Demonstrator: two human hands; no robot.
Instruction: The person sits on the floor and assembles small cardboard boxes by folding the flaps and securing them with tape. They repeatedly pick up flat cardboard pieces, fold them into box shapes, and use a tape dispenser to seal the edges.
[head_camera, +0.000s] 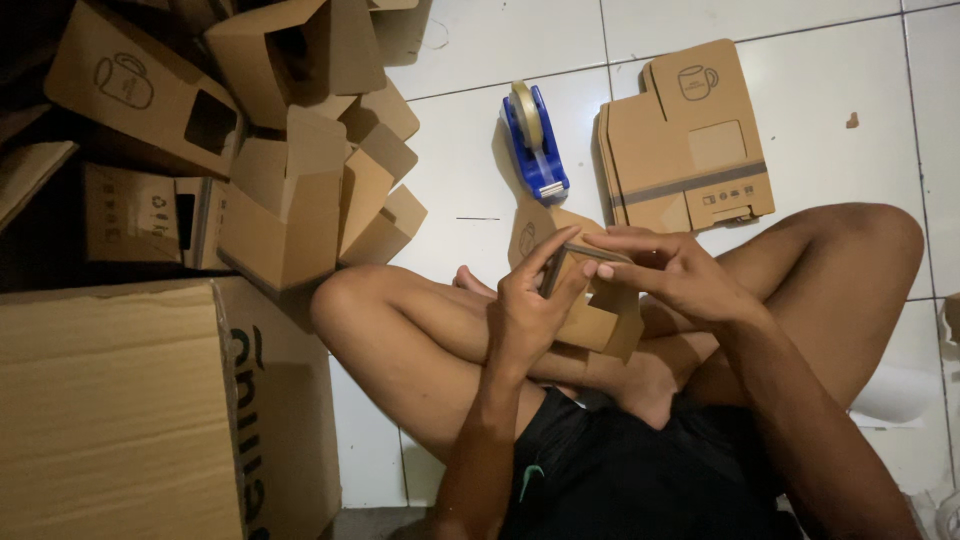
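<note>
I sit cross-legged on a white tiled floor. Both hands hold a small brown cardboard box (592, 322) over my crossed legs. My left hand (528, 305) grips its left side, fingers stretched up along a flap. My right hand (672, 272) presses on the top edge from the right, fingers laid flat over the fold. The box is partly folded, with a square window cut in one face.
A blue tape dispenser (535, 142) lies on the floor ahead. A stack of flat box blanks (686, 140) sits to its right. Several folded small boxes (290, 200) pile at the left. A large cardboard carton (130, 400) stands at my left knee.
</note>
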